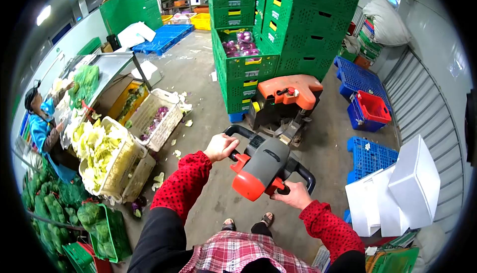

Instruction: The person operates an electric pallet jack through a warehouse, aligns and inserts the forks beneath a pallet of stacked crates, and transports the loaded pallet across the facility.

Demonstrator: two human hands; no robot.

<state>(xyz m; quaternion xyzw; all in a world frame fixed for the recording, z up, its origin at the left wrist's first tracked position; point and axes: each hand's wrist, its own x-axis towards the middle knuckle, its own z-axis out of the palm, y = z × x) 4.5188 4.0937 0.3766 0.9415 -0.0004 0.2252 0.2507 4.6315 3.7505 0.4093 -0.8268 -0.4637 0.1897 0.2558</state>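
Control handle (268, 159), grey and orange: clamped on either side by left hand (222, 147) and right hand (298, 195). Beyond handle: orange-topped truck body (293, 90), green crates (310, 39) (blocking straight ahead), tops cut off. Left: leaf-filled crate (121, 169). Right: foam boxes (416, 183), partly hiding blue pallet (372, 155).

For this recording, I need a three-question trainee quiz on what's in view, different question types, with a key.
1. True or false: the left hand and the right hand are both on the control handle.
2. What colour are the vegetables in the open green crate? (a) yellow (b) purple (c) orange
3. Fill in: the white foam boxes are on the person's ____ side.

Key: 1. True. 2. b. 3. right.
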